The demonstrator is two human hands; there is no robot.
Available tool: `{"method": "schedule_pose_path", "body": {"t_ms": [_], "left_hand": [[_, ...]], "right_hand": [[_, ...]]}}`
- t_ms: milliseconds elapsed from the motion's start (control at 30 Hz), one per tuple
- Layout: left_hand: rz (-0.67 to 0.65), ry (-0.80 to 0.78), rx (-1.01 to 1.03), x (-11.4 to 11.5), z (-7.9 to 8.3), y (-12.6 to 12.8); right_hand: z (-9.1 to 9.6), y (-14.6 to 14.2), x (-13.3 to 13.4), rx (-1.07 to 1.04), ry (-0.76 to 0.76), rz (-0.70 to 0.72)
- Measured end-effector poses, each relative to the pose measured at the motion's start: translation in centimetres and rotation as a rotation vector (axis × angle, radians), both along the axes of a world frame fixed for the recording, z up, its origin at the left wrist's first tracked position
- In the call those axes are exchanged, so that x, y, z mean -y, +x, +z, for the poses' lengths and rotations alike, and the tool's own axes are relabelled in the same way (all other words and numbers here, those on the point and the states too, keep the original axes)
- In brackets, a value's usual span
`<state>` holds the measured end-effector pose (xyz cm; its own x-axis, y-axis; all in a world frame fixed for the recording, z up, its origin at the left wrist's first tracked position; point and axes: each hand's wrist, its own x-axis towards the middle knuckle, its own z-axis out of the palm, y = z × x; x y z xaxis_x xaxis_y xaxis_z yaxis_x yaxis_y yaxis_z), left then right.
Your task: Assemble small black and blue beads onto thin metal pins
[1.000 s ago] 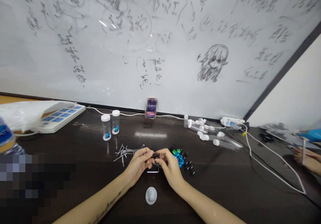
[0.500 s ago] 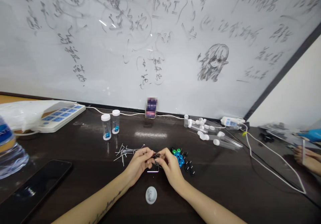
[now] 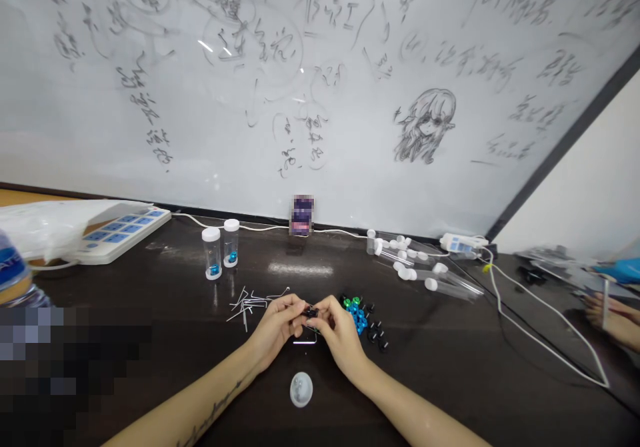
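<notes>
Close together over the middle of the dark table, my left hand [image 3: 280, 319] and my right hand [image 3: 340, 332] pinch a small black part [image 3: 311, 312] between their fingertips. Fingers cover much of it, so its exact kind is unclear. Just beneath lies an L-shaped hex key [image 3: 304, 343]. More bent metal keys [image 3: 247, 302] are heaped left of my left hand. Beside my right hand sit blue metal parts [image 3: 358, 319], green ones [image 3: 352, 302] and several black screws or knobs [image 3: 377, 333]. A small translucent cup [image 3: 301, 389] stands between my forearms.
Two clear tubes with white caps [image 3: 211, 253] stand upright at the back left, blue pieces inside. Several empty tubes [image 3: 415, 267] lie at the back right. A power strip [image 3: 123, 237], a white cable [image 3: 550, 340] and another person's hand [image 3: 613, 317] are at the sides.
The fingers of my right hand have shifted very slightly around the small black part. Both arms and the things on the table stay in place.
</notes>
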<state>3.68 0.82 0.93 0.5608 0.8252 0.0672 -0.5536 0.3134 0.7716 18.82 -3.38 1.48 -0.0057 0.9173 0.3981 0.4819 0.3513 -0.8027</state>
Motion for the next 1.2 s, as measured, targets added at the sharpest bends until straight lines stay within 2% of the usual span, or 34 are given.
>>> {"method": "schedule_pose_path", "body": {"t_ms": [167, 367, 533, 700, 867, 1033, 1200], "left_hand": [[-0.029, 0.004, -0.027, 0.01, -0.07, 0.03], [-0.003, -0.009, 0.012, 0.04, -0.03, 0.03], [-0.027, -0.003, -0.030, 0.04, -0.02, 0.00], [-0.019, -0.011, 0.008, -0.03, -0.03, -0.02], [-0.034, -0.001, -0.021, 0.06, 0.09, -0.07], [-0.024, -0.013, 0.004, 0.01, 0.15, -0.06], [-0.050, 0.002, -0.021, -0.04, 0.08, -0.03]], "right_hand": [[0.15, 0.01, 0.11, 0.026, -0.036, 0.044], [-0.09, -0.03, 0.06, -0.018, 0.002, 0.002], [0.01, -0.03, 0.07, -0.013, -0.019, 0.043], [-0.02, -0.02, 0.07, -0.040, -0.005, 0.005], [-0.06, 0.02, 0.00, -0.034, -0.032, 0.053], [0.04, -0.02, 0.13, -0.031, -0.004, 0.014], [0.09, 0.06, 0.09, -0.013, -0.044, 0.067]]}}
